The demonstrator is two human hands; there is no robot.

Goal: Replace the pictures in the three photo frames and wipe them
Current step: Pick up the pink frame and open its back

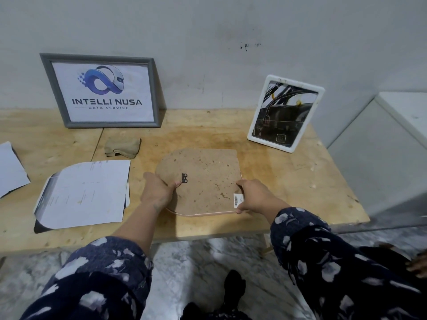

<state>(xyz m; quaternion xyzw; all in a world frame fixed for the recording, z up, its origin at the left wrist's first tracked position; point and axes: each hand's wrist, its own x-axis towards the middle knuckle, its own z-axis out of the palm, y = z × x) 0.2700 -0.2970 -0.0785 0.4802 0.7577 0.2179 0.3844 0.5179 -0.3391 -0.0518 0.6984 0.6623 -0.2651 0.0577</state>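
1. My left hand point(157, 192) has a closed grip on the left edge of the face-down photo frame point(203, 179), thumb on its brown backing.
2. My right hand point(254, 195) clamps the right edge.
3. The frame lies flat mid-worktop point(300, 181) between both grips, papers point(85, 192) to its left.

Bench and surroundings
A plywood table point(288, 181) stands against a stained grey wall point(231, 31); a white cabinet point(381, 162) sits to its right, over a marbled floor point(189, 262).
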